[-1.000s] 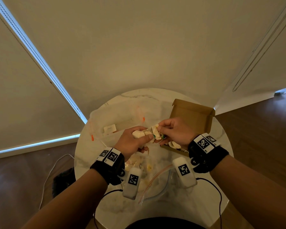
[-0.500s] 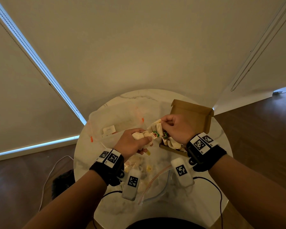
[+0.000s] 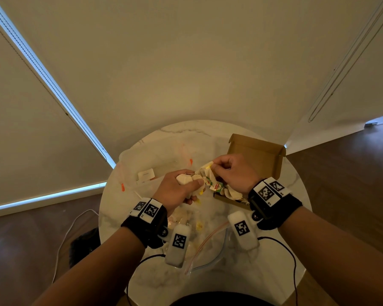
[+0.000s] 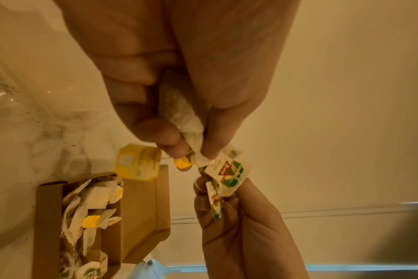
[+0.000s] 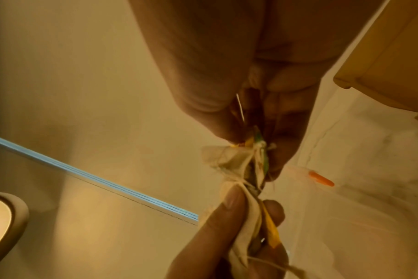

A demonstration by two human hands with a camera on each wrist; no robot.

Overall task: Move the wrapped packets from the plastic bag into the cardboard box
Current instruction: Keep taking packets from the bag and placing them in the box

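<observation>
together both hands (image 3: 179, 186) grip tangled packets (image 3: 205, 176), beside cardboard box (image 3: 258, 155)

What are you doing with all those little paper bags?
A person is holding a tangled bunch of packets in the air over a round table. The left hand grips one end and the right hand pinches the other end. They look like tea bags with strings and yellow tags. Just past the hands sits an open cardboard box with several packets already inside. A clear plastic bag with a few more lies closer to the person.
</observation>
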